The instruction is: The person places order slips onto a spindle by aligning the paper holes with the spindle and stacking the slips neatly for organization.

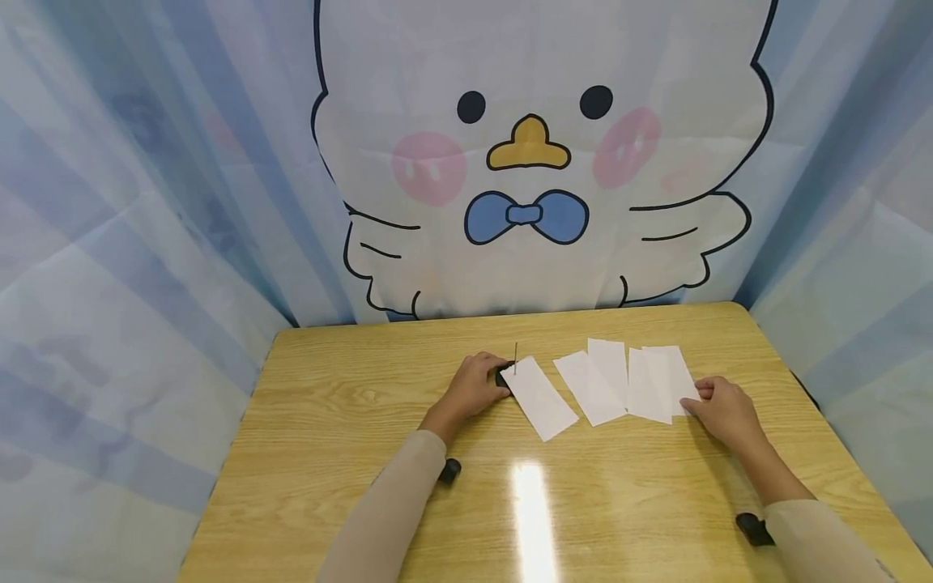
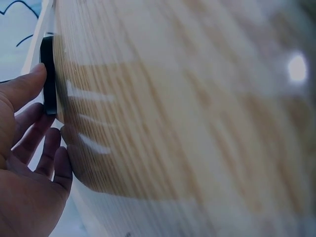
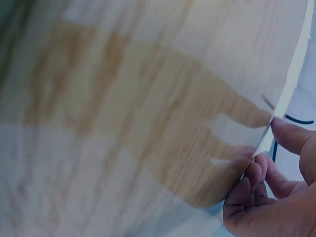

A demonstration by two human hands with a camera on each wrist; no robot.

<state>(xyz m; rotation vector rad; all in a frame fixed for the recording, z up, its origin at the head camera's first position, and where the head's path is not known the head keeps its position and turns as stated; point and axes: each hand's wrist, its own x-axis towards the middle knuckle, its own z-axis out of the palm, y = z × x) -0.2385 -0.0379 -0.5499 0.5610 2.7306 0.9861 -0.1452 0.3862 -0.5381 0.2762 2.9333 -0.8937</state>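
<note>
A thin upright metal spike [image 1: 516,353] rises from a dark base [image 1: 500,377], probably a paper spike. My left hand [image 1: 470,389] holds this base from the left, thumb and fingers at its edge; the left wrist view shows the black base [image 2: 48,79] edge-on. One white paper slip [image 1: 543,403] lies slanted over the base, its upper corner at the spike. To the right, several white slips [image 1: 589,397] overlap in a row. My right hand [image 1: 727,413] pinches the edge of the rightmost slip [image 1: 681,376]; in the right wrist view that slip is a thin white edge.
The wooden table [image 1: 350,453] is glossy, with a bright light reflection near its front. A curtain [image 1: 547,267] with a cartoon bird hangs along the back edge, and more curtain hangs on both sides. Black wrist devices [image 1: 754,529] sit at both cuffs.
</note>
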